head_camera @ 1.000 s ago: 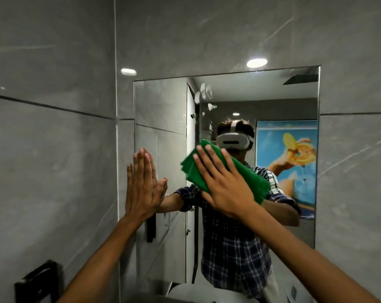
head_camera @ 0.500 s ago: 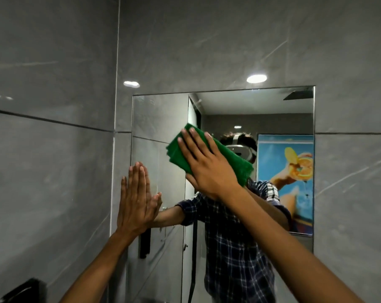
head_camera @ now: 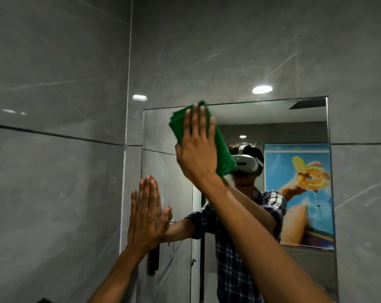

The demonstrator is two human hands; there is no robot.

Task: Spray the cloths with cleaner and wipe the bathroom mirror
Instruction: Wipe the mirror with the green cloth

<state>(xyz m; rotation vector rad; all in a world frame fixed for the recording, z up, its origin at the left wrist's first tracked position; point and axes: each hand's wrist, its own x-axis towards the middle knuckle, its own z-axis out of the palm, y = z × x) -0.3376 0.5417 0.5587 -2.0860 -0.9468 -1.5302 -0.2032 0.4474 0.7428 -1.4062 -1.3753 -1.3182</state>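
While pressed flat under the right hand (head_camera: 197, 154), fingers spread straight, a folded green cloth (head_camera: 223, 149) lies against the mirror (head_camera: 294, 125) at its 11 o'clock corner. Left hand (head_camera: 147, 213): flat, fingers together, empty, at the mirror's 8 o'clock edge.

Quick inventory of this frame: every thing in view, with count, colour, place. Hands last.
mirror: 1, frameless, on the back wall, right of the corner
cloth: 1, green, folded, pressed to the mirror's upper left
wall tiles: grey, glossy, left and back walls
poster: 1, blue with orange fruit, seen as a reflection at mirror right
left hand: flat, empty, at the mirror's left edge
right hand: flat on the cloth
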